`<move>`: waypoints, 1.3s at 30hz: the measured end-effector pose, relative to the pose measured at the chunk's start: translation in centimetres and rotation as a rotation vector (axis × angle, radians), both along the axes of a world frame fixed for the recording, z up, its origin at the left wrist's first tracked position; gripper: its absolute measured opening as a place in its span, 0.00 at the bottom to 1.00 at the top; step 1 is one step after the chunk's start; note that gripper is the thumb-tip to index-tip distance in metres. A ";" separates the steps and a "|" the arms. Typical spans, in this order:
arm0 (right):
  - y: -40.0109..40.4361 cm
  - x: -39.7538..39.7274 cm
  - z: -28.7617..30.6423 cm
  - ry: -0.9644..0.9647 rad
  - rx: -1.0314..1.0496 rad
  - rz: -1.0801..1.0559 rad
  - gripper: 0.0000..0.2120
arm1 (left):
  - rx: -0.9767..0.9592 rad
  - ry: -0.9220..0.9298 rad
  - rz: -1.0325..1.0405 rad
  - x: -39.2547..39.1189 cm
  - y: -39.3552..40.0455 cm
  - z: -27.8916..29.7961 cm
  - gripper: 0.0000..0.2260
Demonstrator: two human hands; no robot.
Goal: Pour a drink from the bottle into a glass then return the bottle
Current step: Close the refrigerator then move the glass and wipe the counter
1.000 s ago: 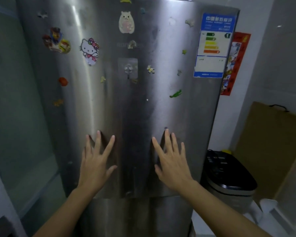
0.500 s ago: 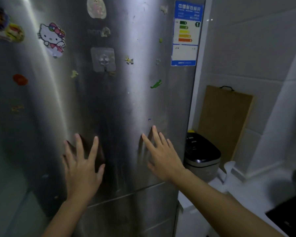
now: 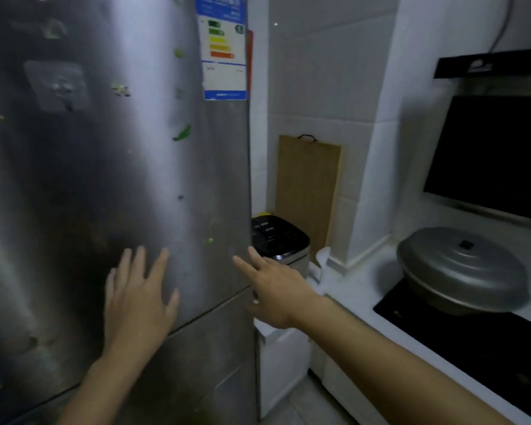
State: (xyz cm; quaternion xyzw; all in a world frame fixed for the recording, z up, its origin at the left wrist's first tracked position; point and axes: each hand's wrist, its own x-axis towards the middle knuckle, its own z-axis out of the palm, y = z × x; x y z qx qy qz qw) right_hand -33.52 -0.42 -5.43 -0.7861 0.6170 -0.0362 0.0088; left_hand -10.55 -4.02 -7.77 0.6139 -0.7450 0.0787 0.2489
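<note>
Both hands are seen spread and empty before the steel fridge door [image 3: 114, 179]. The left hand [image 3: 137, 297] is held flat near the door at 7 o'clock, fingers released. The right hand [image 3: 273, 289] is stretched to the door's right edge, fingers released. The bottle and glass cannot be seen. A lidded pan [image 3: 462, 271] is placed on the desk [image 3: 359, 305] at 3 o'clock.

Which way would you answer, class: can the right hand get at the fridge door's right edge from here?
Probably yes: the right hand is spread open at the right edge of the fridge door, with nothing between them.
</note>
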 end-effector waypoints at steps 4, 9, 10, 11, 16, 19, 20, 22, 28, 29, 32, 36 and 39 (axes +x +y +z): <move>6.6 -6.9 -0.4 -0.071 0.006 -0.205 0.24 | 0.263 -0.071 -0.336 -9.1 3.2 1.4 0.30; 18.6 -18.0 -1.2 -0.120 -0.027 -0.450 0.19 | 0.554 -0.198 -0.647 -21.5 8.7 0.2 0.33; 21.6 -20.3 -1.4 -0.135 -0.038 -0.498 0.18 | 0.574 -0.221 -0.689 -24.1 10.3 -0.3 0.34; 24.6 -22.5 -1.7 -0.152 -0.043 -0.544 0.16 | 0.587 -0.236 -0.737 -26.7 12.2 -0.8 0.33; 40.0 -31.9 -3.3 -0.167 -0.021 -0.745 0.14 | 0.657 -0.211 -0.970 -39.4 23.1 -2.9 0.32; 48.9 -36.1 -4.2 -0.195 -0.014 -0.873 0.15 | 0.672 -0.255 -1.086 -46.0 30.0 -3.3 0.32; 51.7 -37.2 -4.3 -0.205 -0.019 -0.915 0.16 | 0.684 -0.266 -1.116 -48.0 32.2 -3.2 0.32; 56.8 -39.2 -4.6 -0.224 -0.024 -1.005 0.17 | 0.711 -0.279 -1.181 -51.9 36.2 -3.2 0.33; 69.6 -43.6 -6.4 -0.292 -0.080 -1.265 0.21 | 0.709 -0.345 -1.405 -62.3 46.8 -3.9 0.33; 71.4 -44.1 -6.8 -0.304 -0.085 -1.305 0.21 | 0.718 -0.361 -1.436 -63.9 48.4 -4.2 0.34; 76.2 -45.7 -8.2 -0.313 -0.081 -1.413 0.21 | 0.751 -0.400 -1.531 -68.4 52.8 -5.2 0.35; 81.4 -47.9 -9.3 -0.329 -0.071 -1.546 0.21 | 0.755 -0.464 -1.666 -74.5 58.3 -6.9 0.35; 84.8 -49.6 -9.7 -0.332 -0.079 -1.651 0.21 | 0.757 -0.520 -1.762 -79.2 62.2 -8.2 0.35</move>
